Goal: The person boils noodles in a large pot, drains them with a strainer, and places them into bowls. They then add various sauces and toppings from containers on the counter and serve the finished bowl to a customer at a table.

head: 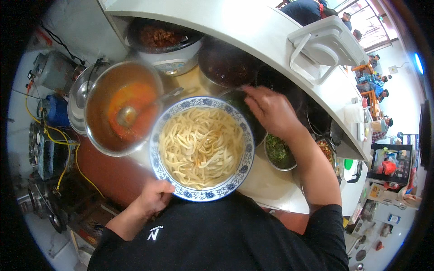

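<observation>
My left hand [156,196] grips the near-left rim of a blue-and-white patterned bowl [158,142], thumb on top. Wide pale noodles [203,145] fill it, with a brown sauce stain near their middle. Beyond the bowl's right side, my right hand [271,110] hangs over a dark pot [242,101] partly covered by the bowl. Its fingers are drawn together and blurred, so I cannot tell whether they hold anything. Chopped green herbs [278,149] sit in a metal container under my right forearm.
Left of the bowl stands a steel pot of reddish broth [101,132] with a ladle [127,116] in it. A cooker of brown meat [159,37] and a pot of dark liquid [227,62] line the back beneath a white shelf [210,17]. People [373,84] sit farther off.
</observation>
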Motion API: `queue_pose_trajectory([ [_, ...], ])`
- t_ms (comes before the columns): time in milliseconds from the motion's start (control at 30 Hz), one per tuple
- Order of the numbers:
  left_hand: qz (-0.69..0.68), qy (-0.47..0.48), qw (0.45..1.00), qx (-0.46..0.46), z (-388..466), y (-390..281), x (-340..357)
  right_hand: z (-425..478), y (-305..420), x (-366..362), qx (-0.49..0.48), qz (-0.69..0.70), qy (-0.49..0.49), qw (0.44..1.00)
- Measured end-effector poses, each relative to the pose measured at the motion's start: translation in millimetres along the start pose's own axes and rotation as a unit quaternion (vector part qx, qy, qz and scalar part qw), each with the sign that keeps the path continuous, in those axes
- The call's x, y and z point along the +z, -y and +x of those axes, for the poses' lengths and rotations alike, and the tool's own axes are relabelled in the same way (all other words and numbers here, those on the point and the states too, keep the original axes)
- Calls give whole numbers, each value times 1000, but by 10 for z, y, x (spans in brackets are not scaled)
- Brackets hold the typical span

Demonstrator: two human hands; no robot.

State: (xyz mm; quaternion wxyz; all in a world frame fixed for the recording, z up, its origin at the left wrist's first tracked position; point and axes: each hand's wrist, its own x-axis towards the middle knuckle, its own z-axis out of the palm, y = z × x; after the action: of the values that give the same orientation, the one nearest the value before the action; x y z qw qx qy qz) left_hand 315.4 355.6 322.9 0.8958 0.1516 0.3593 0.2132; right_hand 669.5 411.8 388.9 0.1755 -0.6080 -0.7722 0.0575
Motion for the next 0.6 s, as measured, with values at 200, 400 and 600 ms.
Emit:
queue_pose_trajectory([
  [200,-38,2,999,-10,4,-52,121,-173,26,-55,144,234,0,962],
  [400,-6,-48,999,-22,2,-42,78,-252,-130,62,328,495,-120,796],
  [600,-57,-39,998,-5,25,-51,197,-401,-239,149,420,597,-241,639],
])
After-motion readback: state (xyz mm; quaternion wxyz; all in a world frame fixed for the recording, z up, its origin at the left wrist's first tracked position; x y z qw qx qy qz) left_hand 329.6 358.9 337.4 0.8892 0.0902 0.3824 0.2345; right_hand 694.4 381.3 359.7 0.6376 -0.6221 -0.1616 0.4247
